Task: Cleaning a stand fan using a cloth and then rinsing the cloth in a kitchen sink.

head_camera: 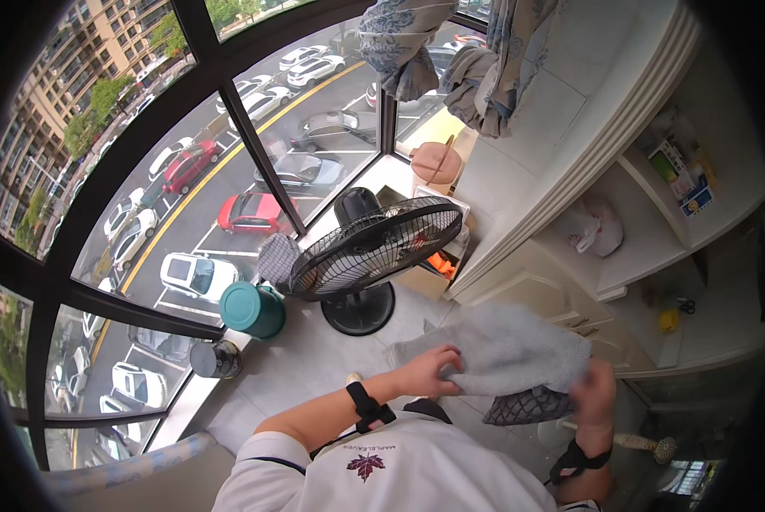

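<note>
A light grey fleecy cloth [504,352] spreads in the air before me, its far side blurred. My right hand [593,392], also blurred, grips the cloth at its right end. Beneath that end hangs a dark grey fabric [529,406] with a diamond pattern; whether it is a separate piece is unclear. Over the cloth's left part is my left hand [432,372], thumb and fingers curved and apart. I cannot tell whether its fingertips touch the cloth.
A black standing fan [376,249] stands ahead, with a lidded green bin [252,310] and a dark canister [216,359] to its left. Patterned curtains [408,45] hang knotted above. Cabinet shelves [645,256] at right hold a plastic bag [597,227] and scissors [686,306].
</note>
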Demonstrator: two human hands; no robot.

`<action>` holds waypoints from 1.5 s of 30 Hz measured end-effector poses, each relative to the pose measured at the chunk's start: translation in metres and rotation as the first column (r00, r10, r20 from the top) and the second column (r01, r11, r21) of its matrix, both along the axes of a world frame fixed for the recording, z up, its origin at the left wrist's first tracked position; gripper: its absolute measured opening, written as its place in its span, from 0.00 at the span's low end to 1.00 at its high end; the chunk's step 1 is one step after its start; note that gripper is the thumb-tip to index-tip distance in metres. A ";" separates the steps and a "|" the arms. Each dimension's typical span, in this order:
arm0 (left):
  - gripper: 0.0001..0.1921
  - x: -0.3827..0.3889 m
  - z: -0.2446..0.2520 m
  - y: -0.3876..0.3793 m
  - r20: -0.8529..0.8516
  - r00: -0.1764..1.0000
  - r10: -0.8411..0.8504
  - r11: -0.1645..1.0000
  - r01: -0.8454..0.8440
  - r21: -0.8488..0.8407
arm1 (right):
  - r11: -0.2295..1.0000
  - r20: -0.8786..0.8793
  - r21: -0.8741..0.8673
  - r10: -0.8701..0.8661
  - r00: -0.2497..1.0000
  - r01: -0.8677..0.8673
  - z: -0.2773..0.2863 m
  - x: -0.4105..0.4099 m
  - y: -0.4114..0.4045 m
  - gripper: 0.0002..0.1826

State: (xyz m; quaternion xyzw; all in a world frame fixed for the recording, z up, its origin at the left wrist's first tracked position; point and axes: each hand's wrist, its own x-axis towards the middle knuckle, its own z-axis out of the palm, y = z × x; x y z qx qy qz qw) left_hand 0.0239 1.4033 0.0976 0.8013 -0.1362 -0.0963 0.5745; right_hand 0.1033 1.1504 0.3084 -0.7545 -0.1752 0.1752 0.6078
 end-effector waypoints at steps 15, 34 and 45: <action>0.46 0.007 -0.009 0.029 -0.331 0.943 0.002 0.879 -0.160 -0.449 | 0.887 0.051 0.202 0.414 0.909 -0.415 0.014 -0.004 0.033 0.22; 0.11 0.031 0.010 0.012 -0.584 0.808 0.086 0.747 -0.440 -0.498 | 0.860 -0.075 -0.215 0.458 0.886 -0.463 -0.024 0.023 -0.026 0.15; 0.12 0.032 0.056 -0.032 -0.309 0.943 -0.122 0.985 0.077 -0.154 | 0.776 -0.086 -0.340 0.537 0.839 -0.532 -0.078 0.025 0.013 0.37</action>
